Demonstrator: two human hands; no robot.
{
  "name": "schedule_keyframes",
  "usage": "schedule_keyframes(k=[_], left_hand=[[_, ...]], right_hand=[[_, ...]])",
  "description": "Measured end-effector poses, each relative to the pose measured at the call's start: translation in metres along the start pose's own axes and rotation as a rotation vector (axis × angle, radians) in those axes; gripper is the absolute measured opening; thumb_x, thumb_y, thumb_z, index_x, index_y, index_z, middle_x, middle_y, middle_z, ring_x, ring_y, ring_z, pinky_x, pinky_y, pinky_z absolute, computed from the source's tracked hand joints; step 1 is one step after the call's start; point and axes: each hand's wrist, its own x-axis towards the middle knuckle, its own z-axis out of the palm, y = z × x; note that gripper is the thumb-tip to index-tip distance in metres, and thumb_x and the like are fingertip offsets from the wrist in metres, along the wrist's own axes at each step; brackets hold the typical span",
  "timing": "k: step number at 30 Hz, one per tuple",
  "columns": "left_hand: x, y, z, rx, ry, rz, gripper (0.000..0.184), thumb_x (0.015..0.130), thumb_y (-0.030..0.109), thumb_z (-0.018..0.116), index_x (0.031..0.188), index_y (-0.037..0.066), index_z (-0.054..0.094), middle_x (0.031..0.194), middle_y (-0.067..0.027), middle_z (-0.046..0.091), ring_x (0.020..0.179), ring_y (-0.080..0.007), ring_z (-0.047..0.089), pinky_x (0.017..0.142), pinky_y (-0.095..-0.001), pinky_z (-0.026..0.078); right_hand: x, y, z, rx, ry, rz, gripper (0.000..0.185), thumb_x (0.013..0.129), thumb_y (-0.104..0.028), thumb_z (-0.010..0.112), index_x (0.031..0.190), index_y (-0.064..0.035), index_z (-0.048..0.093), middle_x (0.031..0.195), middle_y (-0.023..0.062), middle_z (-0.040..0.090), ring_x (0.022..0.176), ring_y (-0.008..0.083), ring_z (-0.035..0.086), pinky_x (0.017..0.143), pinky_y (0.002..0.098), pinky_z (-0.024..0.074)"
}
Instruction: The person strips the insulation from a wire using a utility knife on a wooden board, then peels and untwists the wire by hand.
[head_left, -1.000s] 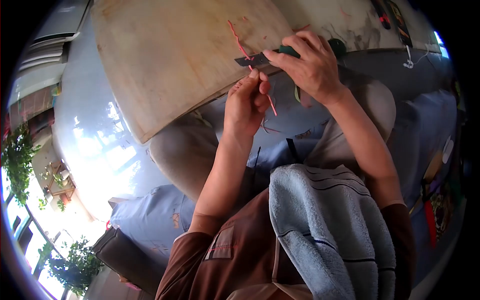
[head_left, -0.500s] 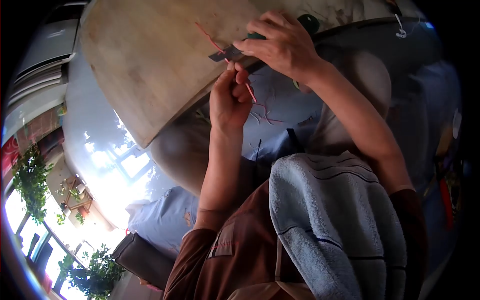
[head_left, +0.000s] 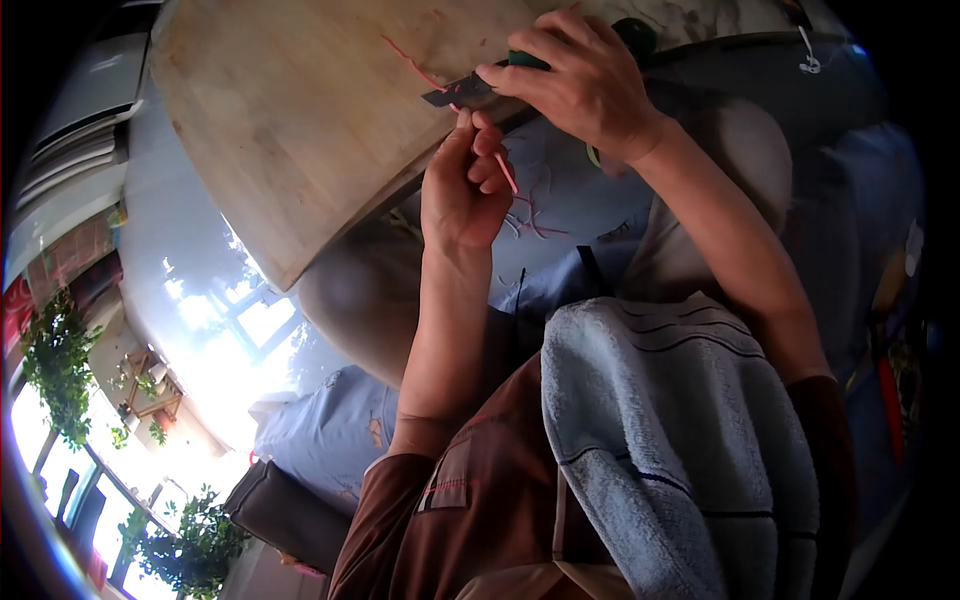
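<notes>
Pink strand (head_left: 507, 173), thin as string and slightly wavy, runs slantwise in front of the person seated here, its free upper length lying over the near edge of the pale wooden desk (head_left: 290, 150) and pointing away from the body. Its lower end looks a little thicker and pokes out below the left hand (head_left: 467, 185), past the near edge, hanging above the blue-grey surface between the knees. The left hand pinches it, thumb and fingers clamped together just beside the blade. The right hand (head_left: 590, 85) has its fingers closed around a knife with a dark green handle (head_left: 528, 60); the thumb sits at the base of the dark, slant-tipped blade (head_left: 455, 90). That blade lies across the strand near the desk's near edge, pink flecks showing on it, though I cannot tell how deep it has gone. A few red crumbs dot the wood farther in from the edge. Below, between the knees, pink and pale scraps (head_left: 535, 222) lie in a loose tangle. On the brown shirt (head_left: 510, 430) sits a small patch (head_left: 445, 487) with a reddish line across it, too small from here to read any mark. A grey-blue towel (head_left: 680, 430) with dark stripes drapes over the person's front. Well off the desk's near left corner, bright windows stand beside leafy plants (head_left: 190, 545).
</notes>
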Motion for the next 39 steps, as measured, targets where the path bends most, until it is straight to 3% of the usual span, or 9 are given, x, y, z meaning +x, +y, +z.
schedule_keyframes(k=[8, 12, 15, 19, 23, 24, 31, 34, 39], left_hand=[[-0.023, -0.003, 0.024, 0.563, 0.146, 0.289, 0.022, 0.093, 0.017, 0.048, 0.105, 0.002, 0.057, 0.065, -0.0045, 0.057, 0.044, -0.0047, 0.038, 0.039, -0.0177, 0.027], [-0.026, 0.002, 0.025, 0.712, 0.113, 0.373, 0.017, 0.093, 0.018, 0.048, 0.098, 0.005, 0.058, 0.063, -0.0030, 0.056, 0.050, -0.0063, 0.047, 0.047, -0.0195, 0.036], [-0.034, 0.000, 0.033, 0.734, -0.004, 0.372, 0.021, 0.094, 0.018, 0.046, 0.100, 0.000, 0.056, 0.062, -0.0030, 0.053, 0.057, -0.0098, 0.049, 0.053, -0.0216, 0.037], [-0.048, 0.001, 0.043, 0.782, -0.069, 0.196, 0.019, 0.095, 0.021, 0.045, 0.097, 0.006, 0.055, 0.065, -0.0008, 0.054, 0.059, -0.0078, 0.050, 0.058, -0.0211, 0.041], [-0.063, -0.002, 0.064, 0.791, -0.047, 0.270, 0.021, 0.096, 0.023, 0.045, 0.099, 0.005, 0.054, 0.066, -0.0001, 0.053, 0.056, -0.0070, 0.048, 0.053, -0.0197, 0.039], [-0.071, -0.002, 0.074, 0.849, -0.006, 0.300, 0.026, 0.095, 0.025, 0.046, 0.104, 0.003, 0.056, 0.065, 0.0011, 0.052, 0.050, -0.0029, 0.039, 0.045, -0.0160, 0.030], [-0.088, -0.028, 0.093, 1.434, 0.163, 0.823, 0.023, 0.095, 0.019, 0.044, 0.103, 0.004, 0.060, 0.061, 0.0023, 0.052, 0.049, -0.0008, 0.035, 0.044, -0.0161, 0.027], [-0.086, -0.023, 0.092, 1.513, 0.089, 0.821, 0.024, 0.096, 0.021, 0.043, 0.101, 0.005, 0.060, 0.059, 0.0016, 0.052, 0.048, -0.0014, 0.034, 0.043, -0.0167, 0.027], [-0.062, 0.010, 0.085, 0.995, 0.036, 0.417, 0.030, 0.097, 0.024, 0.039, 0.096, 0.002, 0.059, 0.060, -0.0012, 0.055, 0.052, -0.0069, 0.042, 0.047, -0.0221, 0.032]], right_hand=[[0.025, 0.015, -0.035, 0.376, -0.316, 0.214, 0.012, 0.081, -0.021, 0.060, 0.088, -0.0161, 0.067, 0.079, -0.0001, 0.061, 0.073, 0.0185, 0.060, 0.064, 0.0303, 0.0484], [0.030, 0.029, -0.041, 0.858, -0.369, 0.720, 0.021, 0.087, -0.026, 0.060, 0.098, -0.0080, 0.065, 0.074, -0.0051, 0.059, 0.064, 0.0070, 0.053, 0.059, 0.0216, 0.0431], [0.033, 0.022, -0.024, 0.885, -0.251, 0.722, 0.028, 0.087, -0.030, 0.060, 0.102, -0.0056, 0.062, 0.078, -0.0040, 0.059, 0.067, 0.0025, 0.050, 0.055, 0.0187, 0.0398], [0.052, -0.003, -0.030, 1.498, -0.320, 0.873, 0.024, 0.082, -0.023, 0.068, 0.096, -0.0051, 0.061, 0.079, 0.0031, 0.063, 0.065, 0.0055, 0.055, 0.053, 0.0192, 0.0388], [0.071, -0.016, -0.047, 1.409, -0.324, 0.821, 0.017, 0.080, -0.019, 0.069, 0.083, -0.0054, 0.060, 0.073, 0.0008, 0.062, 0.062, 0.0068, 0.058, 0.052, 0.0206, 0.0430], [0.074, -0.021, -0.052, 1.472, -0.299, 0.794, 0.018, 0.080, -0.019, 0.069, 0.081, -0.0050, 0.059, 0.071, 0.0012, 0.062, 0.059, 0.0071, 0.057, 0.053, 0.0203, 0.0433], [0.079, -0.030, -0.073, 1.608, -0.262, 0.817, 0.019, 0.079, -0.017, 0.070, 0.076, -0.0044, 0.057, 0.062, 0.0025, 0.058, 0.055, 0.0077, 0.054, 0.051, 0.0222, 0.0425], [0.072, -0.025, -0.071, 1.553, -0.264, 0.842, 0.017, 0.079, -0.014, 0.070, 0.077, -0.0045, 0.056, 0.063, 0.0025, 0.058, 0.054, 0.0080, 0.053, 0.050, 0.0213, 0.0421], [0.086, -0.027, -0.056, 1.471, -0.245, 0.836, 0.020, 0.077, -0.010, 0.071, 0.088, -0.0045, 0.054, 0.069, 0.0013, 0.059, 0.056, 0.0078, 0.054, 0.051, 0.0201, 0.0436]])
